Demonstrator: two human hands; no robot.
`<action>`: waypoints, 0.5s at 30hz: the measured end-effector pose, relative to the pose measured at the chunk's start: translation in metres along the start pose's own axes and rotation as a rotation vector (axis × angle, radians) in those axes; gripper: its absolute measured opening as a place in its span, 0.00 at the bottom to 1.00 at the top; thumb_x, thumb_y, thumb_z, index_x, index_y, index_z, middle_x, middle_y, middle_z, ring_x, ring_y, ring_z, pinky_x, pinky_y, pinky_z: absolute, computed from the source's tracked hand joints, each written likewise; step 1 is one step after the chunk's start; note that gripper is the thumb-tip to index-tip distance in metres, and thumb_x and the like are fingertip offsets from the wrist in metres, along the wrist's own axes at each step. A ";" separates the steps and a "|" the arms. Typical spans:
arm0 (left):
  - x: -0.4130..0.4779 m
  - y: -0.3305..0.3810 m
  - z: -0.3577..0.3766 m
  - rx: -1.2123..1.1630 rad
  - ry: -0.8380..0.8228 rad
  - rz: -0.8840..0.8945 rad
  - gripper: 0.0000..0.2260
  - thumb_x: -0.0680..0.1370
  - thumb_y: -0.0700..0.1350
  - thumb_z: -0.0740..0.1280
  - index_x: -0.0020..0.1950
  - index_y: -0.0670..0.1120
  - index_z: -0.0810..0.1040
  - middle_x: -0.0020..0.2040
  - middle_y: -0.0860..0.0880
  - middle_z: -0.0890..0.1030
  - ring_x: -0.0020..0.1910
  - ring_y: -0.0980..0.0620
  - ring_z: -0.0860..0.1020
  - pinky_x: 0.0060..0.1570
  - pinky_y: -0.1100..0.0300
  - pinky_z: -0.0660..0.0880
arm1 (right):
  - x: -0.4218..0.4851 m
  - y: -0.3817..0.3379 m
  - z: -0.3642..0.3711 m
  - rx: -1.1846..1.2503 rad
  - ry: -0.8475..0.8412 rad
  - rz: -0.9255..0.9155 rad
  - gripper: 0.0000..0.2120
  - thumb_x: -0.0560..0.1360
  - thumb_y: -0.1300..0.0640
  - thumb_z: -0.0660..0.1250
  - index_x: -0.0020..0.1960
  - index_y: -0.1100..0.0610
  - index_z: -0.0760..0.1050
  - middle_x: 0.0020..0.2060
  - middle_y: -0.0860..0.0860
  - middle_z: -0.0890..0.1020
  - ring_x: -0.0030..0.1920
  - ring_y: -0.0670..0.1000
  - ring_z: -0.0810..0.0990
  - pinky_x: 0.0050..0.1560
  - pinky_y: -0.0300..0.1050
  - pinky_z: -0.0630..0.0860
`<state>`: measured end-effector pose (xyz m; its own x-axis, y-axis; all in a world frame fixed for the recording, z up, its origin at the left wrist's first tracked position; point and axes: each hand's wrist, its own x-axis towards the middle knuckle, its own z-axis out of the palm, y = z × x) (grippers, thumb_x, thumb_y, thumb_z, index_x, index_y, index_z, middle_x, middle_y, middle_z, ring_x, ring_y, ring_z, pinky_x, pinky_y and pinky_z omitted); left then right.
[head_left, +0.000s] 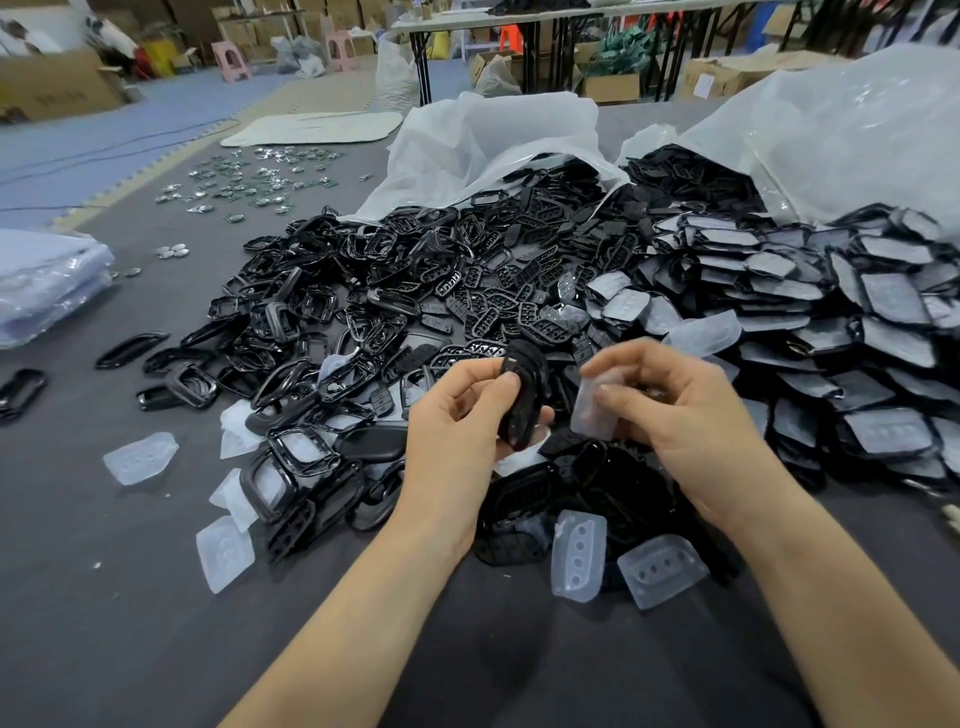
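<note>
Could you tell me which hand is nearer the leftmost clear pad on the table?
Left. The left hand is right of the clear pad; the right hand is farther right.

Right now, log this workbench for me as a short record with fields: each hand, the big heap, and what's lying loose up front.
left hand: grips a black plastic part, held upright
right hand: pinches a clear button pad
heap: black frames and shells, spilling from clear plastic bags
front: holed clear pads lying on the dark table
far left: small circuit boards, scattered
</note>
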<state>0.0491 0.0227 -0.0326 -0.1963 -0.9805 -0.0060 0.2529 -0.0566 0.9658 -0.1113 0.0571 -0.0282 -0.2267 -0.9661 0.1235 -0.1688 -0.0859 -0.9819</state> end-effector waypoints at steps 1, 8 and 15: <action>0.000 0.000 0.000 -0.003 -0.003 -0.004 0.09 0.79 0.37 0.64 0.42 0.47 0.81 0.35 0.49 0.83 0.37 0.49 0.84 0.36 0.60 0.80 | 0.001 0.000 -0.001 0.030 0.018 -0.018 0.16 0.74 0.67 0.68 0.45 0.45 0.80 0.32 0.44 0.79 0.37 0.43 0.79 0.48 0.48 0.77; 0.000 -0.003 0.001 0.018 -0.022 0.004 0.09 0.79 0.37 0.64 0.44 0.46 0.81 0.36 0.43 0.81 0.33 0.49 0.82 0.34 0.62 0.78 | 0.001 0.001 0.002 0.113 0.051 -0.014 0.12 0.71 0.65 0.71 0.41 0.48 0.81 0.36 0.46 0.83 0.38 0.45 0.80 0.46 0.42 0.81; 0.003 -0.006 -0.001 0.001 -0.029 0.005 0.07 0.79 0.36 0.64 0.46 0.44 0.81 0.37 0.47 0.82 0.35 0.49 0.83 0.36 0.63 0.78 | 0.001 -0.001 0.002 0.127 0.051 0.015 0.10 0.72 0.64 0.71 0.38 0.49 0.82 0.34 0.48 0.81 0.38 0.46 0.79 0.46 0.45 0.80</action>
<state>0.0477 0.0200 -0.0382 -0.2222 -0.9750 0.0062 0.2530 -0.0515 0.9661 -0.1089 0.0561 -0.0272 -0.2770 -0.9543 0.1125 -0.0433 -0.1046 -0.9936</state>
